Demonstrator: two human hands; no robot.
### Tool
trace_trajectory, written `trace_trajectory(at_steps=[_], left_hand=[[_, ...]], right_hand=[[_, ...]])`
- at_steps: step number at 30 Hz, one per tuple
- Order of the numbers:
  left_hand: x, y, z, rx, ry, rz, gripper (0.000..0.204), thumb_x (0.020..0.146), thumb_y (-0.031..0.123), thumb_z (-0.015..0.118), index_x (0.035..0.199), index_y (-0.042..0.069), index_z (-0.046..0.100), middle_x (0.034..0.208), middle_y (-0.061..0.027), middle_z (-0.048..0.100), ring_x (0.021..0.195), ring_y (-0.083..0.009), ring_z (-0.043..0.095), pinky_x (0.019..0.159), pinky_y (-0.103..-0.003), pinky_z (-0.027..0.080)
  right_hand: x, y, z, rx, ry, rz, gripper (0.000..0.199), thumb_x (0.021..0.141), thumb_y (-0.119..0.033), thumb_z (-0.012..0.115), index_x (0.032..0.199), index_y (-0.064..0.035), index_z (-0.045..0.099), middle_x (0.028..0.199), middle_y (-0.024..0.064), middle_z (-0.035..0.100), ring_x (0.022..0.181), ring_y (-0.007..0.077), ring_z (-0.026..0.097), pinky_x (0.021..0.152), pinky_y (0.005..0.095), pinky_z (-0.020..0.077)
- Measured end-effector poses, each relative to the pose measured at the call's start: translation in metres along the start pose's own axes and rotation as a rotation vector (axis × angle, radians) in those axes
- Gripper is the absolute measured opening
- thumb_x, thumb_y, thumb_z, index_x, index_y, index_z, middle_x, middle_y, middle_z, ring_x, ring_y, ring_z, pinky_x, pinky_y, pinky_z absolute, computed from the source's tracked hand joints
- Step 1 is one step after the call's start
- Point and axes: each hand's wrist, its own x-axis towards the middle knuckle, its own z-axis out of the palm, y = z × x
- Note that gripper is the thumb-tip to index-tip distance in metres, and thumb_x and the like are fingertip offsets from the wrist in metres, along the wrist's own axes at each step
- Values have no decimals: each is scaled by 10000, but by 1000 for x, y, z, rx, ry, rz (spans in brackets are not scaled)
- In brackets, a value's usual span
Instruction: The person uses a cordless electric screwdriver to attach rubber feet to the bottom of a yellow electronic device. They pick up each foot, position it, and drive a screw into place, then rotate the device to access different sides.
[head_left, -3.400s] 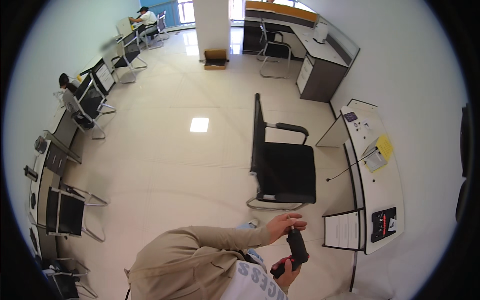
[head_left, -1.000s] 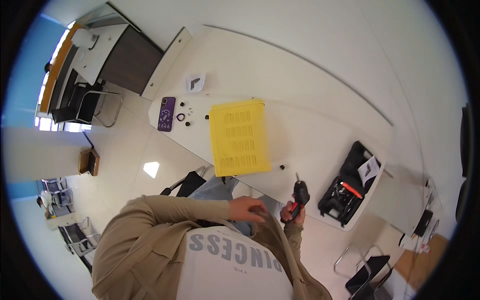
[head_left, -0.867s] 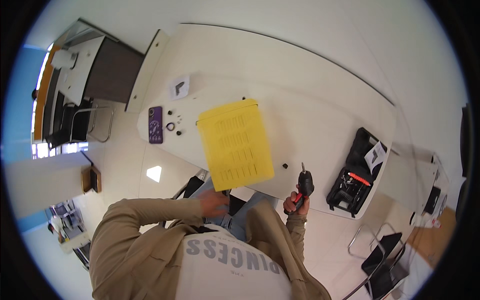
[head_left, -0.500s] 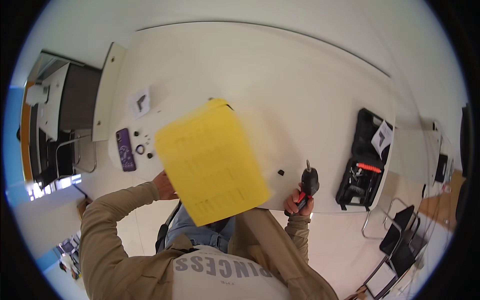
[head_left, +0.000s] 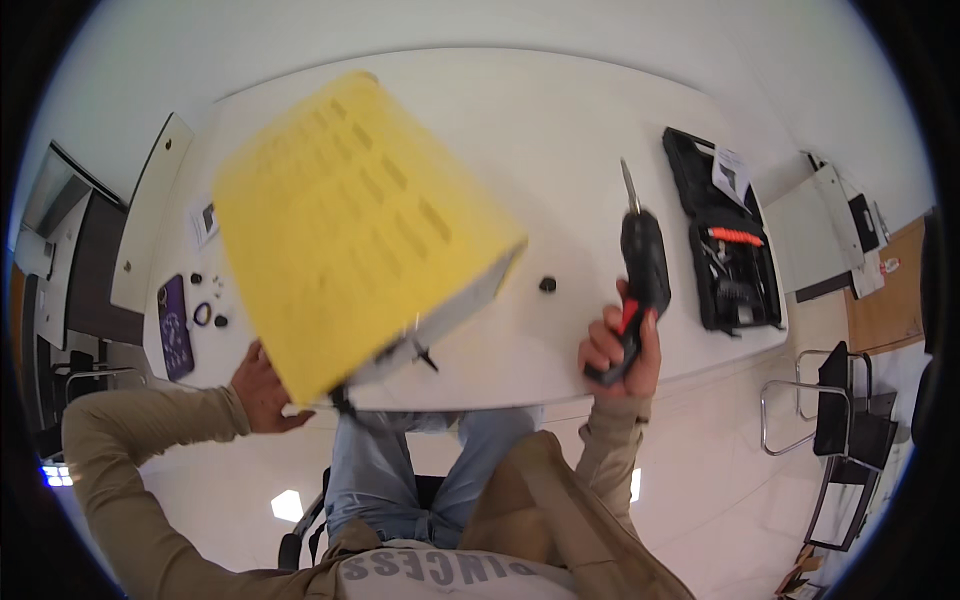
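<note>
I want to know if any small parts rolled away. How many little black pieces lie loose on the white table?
4: one black piece between the yellow panel and the electric screwdriver; three beside the purple phone at the table's left end. The lifted panel may hide more.

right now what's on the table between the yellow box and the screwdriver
In the head view, one small black part lies on the white table between the yellow box, tilted up by the left hand, and the cordless screwdriver in the right hand.
</note>
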Motion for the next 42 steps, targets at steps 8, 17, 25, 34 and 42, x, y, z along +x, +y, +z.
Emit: trace_trajectory(at_steps=[8, 17, 25, 34, 42], left_hand=[[11, 27, -15, 193, 269, -35, 892, 651, 419, 793, 1386, 84, 412, 1471, -166, 323, 1361, -375, 286, 1051, -534, 281], [13, 31, -2, 180, 439, -128, 954, 618, 520, 789, 1376, 77, 415, 1453, -155, 345, 1358, -362, 293, 1077, -510, 273], [3, 38, -8, 162, 567, -83, 979, 588, 523, 819, 1350, 48, 429, 1417, -177, 389, 1324, -382, 343, 1070, -502, 292], [4, 35, 14, 42, 873, 121, 799, 671, 334, 800, 1310, -6, 462, 1330, -201, 464, 1229, -392, 422, 1026, -508, 343], [26, 149, -8, -455, 743, 436, 536, 715, 176, 745, 1183, 30, 527, 1270, -193, 497, 1157, -371, 469, 973, -470, 389]], right_hand=[[12, 2, -1, -33, -38, -63, 349, 979, -261, 548, 1266, -74, 474, 988, 75, 563, 691, 130, 490, 624, 296, 437], [12, 1, 5, -163, 266, -215, 250, 888, -232, 678, 1026, -91, 524, 908, 102, 565, 660, 167, 564, 588, 330, 488], [34, 3, 7, -244, 435, -196, 264, 866, -198, 687, 810, -5, 515, 709, 131, 557, 603, 249, 579, 537, 381, 508], [41, -5, 11, -699, 628, -248, 273, 809, -159, 667, 757, 74, 534, 683, 191, 616, 556, 313, 657, 496, 433, 572], [37, -24, 13, -1449, 904, -362, 778, 657, -334, 738, 1226, 112, 451, 1110, 272, 600, 975, 341, 634, 808, 378, 527]])
